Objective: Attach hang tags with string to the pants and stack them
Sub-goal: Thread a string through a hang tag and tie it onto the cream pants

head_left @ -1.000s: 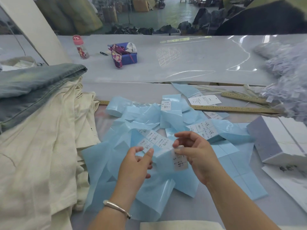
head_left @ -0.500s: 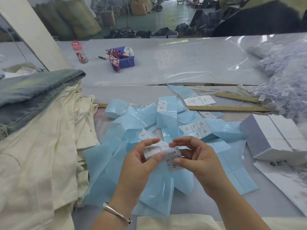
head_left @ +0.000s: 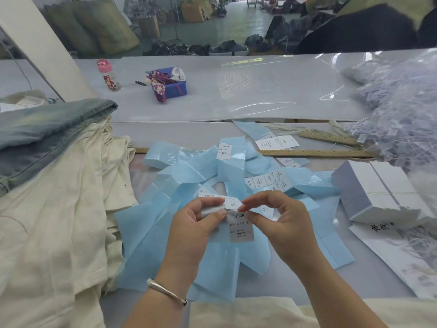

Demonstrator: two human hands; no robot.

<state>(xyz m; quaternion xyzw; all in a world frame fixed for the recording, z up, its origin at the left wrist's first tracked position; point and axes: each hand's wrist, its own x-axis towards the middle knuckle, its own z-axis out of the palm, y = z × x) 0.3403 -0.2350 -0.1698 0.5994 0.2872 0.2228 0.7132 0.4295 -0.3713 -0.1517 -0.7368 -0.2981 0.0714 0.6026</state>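
Early stage: small white printed size sticker [head_left: 241, 227], reading "1103#" and "S", pinched between left hand [head_left: 196, 223] and right hand [head_left: 281, 223] above glossy blue backing strips [head_left: 179, 181]. Cream folded pants [head_left: 59, 221] piled at left, no hang tag yet attached; stacking still ahead.

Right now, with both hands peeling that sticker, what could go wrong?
1. The sticker, pinched by the left hand and right hand, may curl and stick to itself.
2. It may catch on the loose blue backing strips beneath.
3. The L sticker nearby risks a size mix-up.
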